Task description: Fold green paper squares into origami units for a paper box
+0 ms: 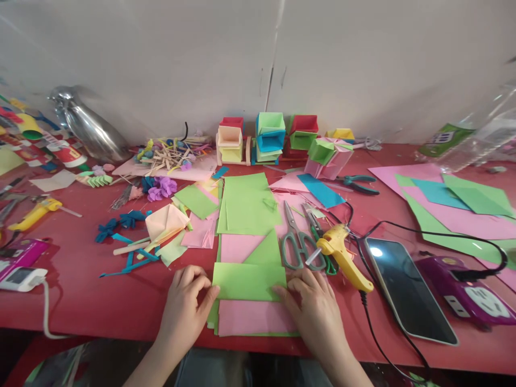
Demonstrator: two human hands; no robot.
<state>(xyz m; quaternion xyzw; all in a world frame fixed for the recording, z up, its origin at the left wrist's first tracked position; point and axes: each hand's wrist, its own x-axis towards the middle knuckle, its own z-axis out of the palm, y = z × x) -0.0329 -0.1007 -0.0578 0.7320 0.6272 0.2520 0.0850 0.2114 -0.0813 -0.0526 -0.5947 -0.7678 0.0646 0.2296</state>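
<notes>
A folded green paper (248,279) lies on a stack of pink and green sheets (253,317) near the front edge of the red table (88,290). My left hand (185,303) pinches the folded paper's left end, thumb on top. My right hand (316,309) presses and grips its right end with curled fingers. A green triangular flap (266,251) sticks up behind the fold.
Grey-handled scissors (296,244), a yellow glue gun (342,255) with a black cord and a dark phone (407,287) lie right of the paper. Purple power strips (467,290) sit at both sides. Paper boxes (270,137), flowers and loose sheets fill the back.
</notes>
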